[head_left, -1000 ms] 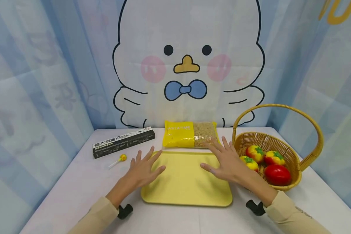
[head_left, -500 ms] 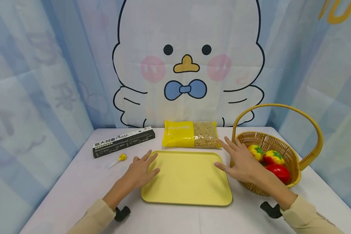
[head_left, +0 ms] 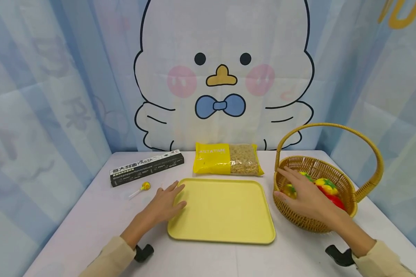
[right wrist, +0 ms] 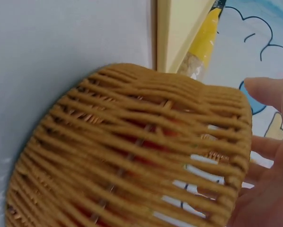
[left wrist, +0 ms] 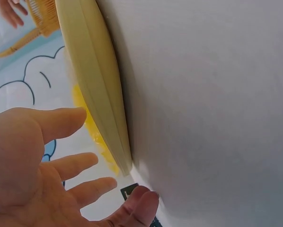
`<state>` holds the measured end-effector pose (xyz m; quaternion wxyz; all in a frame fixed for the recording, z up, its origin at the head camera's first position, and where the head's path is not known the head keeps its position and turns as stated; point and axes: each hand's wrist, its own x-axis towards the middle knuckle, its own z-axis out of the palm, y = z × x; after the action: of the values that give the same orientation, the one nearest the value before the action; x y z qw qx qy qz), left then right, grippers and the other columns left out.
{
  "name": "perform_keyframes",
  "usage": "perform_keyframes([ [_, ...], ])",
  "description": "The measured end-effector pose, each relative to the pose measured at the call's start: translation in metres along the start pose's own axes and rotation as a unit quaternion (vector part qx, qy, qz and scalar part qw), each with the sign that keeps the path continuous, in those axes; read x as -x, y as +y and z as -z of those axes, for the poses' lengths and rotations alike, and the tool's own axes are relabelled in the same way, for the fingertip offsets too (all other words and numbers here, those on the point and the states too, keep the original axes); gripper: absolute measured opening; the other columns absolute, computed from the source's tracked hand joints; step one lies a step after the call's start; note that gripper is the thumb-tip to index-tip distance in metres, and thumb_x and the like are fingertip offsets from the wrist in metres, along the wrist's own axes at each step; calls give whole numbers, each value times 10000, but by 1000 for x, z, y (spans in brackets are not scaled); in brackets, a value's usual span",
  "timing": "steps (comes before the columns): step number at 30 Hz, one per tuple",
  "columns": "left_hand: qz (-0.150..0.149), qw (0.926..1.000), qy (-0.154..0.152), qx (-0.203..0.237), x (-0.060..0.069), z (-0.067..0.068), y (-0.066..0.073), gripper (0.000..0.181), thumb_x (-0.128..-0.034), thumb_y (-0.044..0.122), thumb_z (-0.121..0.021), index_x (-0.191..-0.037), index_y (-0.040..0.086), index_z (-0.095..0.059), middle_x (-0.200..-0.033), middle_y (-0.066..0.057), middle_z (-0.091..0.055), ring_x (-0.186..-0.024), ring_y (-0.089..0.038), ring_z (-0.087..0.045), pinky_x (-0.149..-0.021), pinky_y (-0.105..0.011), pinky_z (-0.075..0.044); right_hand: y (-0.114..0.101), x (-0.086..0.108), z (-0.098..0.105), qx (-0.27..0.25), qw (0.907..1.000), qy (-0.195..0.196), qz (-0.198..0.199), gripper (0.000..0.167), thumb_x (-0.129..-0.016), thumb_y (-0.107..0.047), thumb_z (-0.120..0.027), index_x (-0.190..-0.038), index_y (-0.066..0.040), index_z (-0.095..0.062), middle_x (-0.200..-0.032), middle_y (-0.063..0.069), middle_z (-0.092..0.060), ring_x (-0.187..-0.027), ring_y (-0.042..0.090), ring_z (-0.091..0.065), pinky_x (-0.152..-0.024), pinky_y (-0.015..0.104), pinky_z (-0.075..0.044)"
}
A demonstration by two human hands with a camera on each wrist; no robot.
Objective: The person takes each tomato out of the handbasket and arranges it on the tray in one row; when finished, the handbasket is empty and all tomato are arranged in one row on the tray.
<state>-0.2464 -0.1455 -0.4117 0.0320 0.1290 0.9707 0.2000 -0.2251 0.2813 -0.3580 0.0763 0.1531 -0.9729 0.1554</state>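
My right hand [head_left: 306, 196] is over the near left side of a wicker basket [head_left: 291, 221], fingers spread and holding nothing that I can see. Inside the basket lie yellow-and-red toy fruits [head_left: 326, 186] with green tops and a glossy red one [head_left: 337, 201], partly hidden by the hand. In the right wrist view, the basket's woven side [right wrist: 132, 151] fills much of the picture, with the hand [right wrist: 269, 189] past its rim. Above the left edge of a yellow tray [head_left: 222, 211] hovers my left hand [head_left: 162, 204], fingers loosely extended and holding nothing.
A yellow bag of pasta [head_left: 213, 158] lies behind the tray. To its left is a black pasta box [head_left: 147, 169], with a lollipop [head_left: 145, 186] in front of it. The basket's tall handle [head_left: 332, 125] arches upward. Curtains enclose the table [head_left: 90, 231].
My right hand has moved right, from above the tray's right side to over the basket. The left hand has drifted slightly left and lower. The objects stay where they were.
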Motion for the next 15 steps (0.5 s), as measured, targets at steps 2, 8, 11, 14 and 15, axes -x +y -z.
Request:
perform_keyframes([
  [2, 18, 10000, -64, 1, 1, 0, -1, 625, -1051, 313, -644, -1607, 97, -457, -1716, -216, -350, -1430, -600, -427, -1179, -704, -349, 4, 3, 1, 3, 10000, 22, -65, 772, -984, -410, -739, -1597, -50, -439, -1671, 303, -364, -1501, 563, -356, -1148, 761, -330],
  [8, 87, 9995, -316, -29, 1, 0, -3, 644, -1042, 328, -659, -1611, 106, -454, -1731, -190, -333, -1387, -544, -449, -1117, -679, -420, 15, 9, 4, 30, 9998, 159, -71, 704, -996, -421, -730, -1530, -13, -521, -1564, 300, -514, -1399, 537, -497, -1107, 732, -404],
  [11, 76, 9992, -393, 0, 1, 1, -4, 646, -1040, 326, -661, -1606, 91, -458, -1738, -187, -318, -1394, -539, -441, -1126, -679, -410, 21, 10, 5, 69, 9997, 236, 20, 643, -1003, -401, -727, -1471, 11, -573, -1462, 286, -611, -1311, 505, -581, -1061, 694, -465],
  [14, 67, 9989, -459, 26, 2, 2, -5, 655, -1034, 319, -674, -1603, 76, -459, -1743, -191, -303, -1411, -542, -429, -1141, -680, -396, 25, 12, 5, 92, 9997, 248, 12, 597, -989, -396, -748, -1401, 18, -626, -1350, 273, -674, -1208, 473, -639, -996, 658, -517],
  [15, 63, 9988, -480, 28, 2, 2, -5, 660, -1030, 316, -680, -1602, 72, -459, -1744, -191, -300, -1416, -544, -425, -1145, -680, -392, 27, 12, 5, 90, 9997, 231, -18, 584, -981, -393, -758, -1382, 15, -640, -1304, 258, -693, -1160, 450, -656, -965, 638, -535],
])
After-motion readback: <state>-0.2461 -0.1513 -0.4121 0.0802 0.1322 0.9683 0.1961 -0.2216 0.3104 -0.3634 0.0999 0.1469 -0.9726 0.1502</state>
